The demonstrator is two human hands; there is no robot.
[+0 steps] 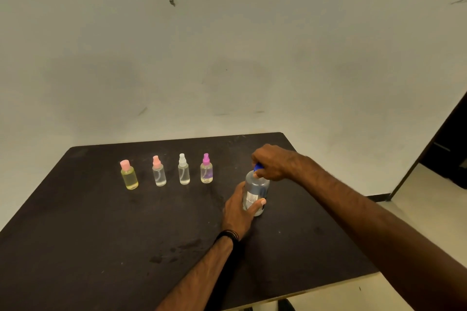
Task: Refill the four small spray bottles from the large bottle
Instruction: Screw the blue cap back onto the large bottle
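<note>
Four small bottles stand upright in a row on the dark table (pixel 101 222): a yellowish bottle with a pink cap (pixel 129 175), a clear one with a salmon sprayer (pixel 159 171), a clear one with a white sprayer (pixel 183 170) and one with a purple sprayer (pixel 206 169). To their right stands the large clear bottle (pixel 255 188) with a white label. My left hand (pixel 240 209) grips its body from the left. My right hand (pixel 274 162) is curled over its blue cap (pixel 257 167), mostly hiding it.
A pale wall rises just behind the table's far edge. The table's right and front edges drop to a light floor. A dark door or panel (pixel 447 144) stands at the far right. Wet smears mark the tabletop near my left forearm.
</note>
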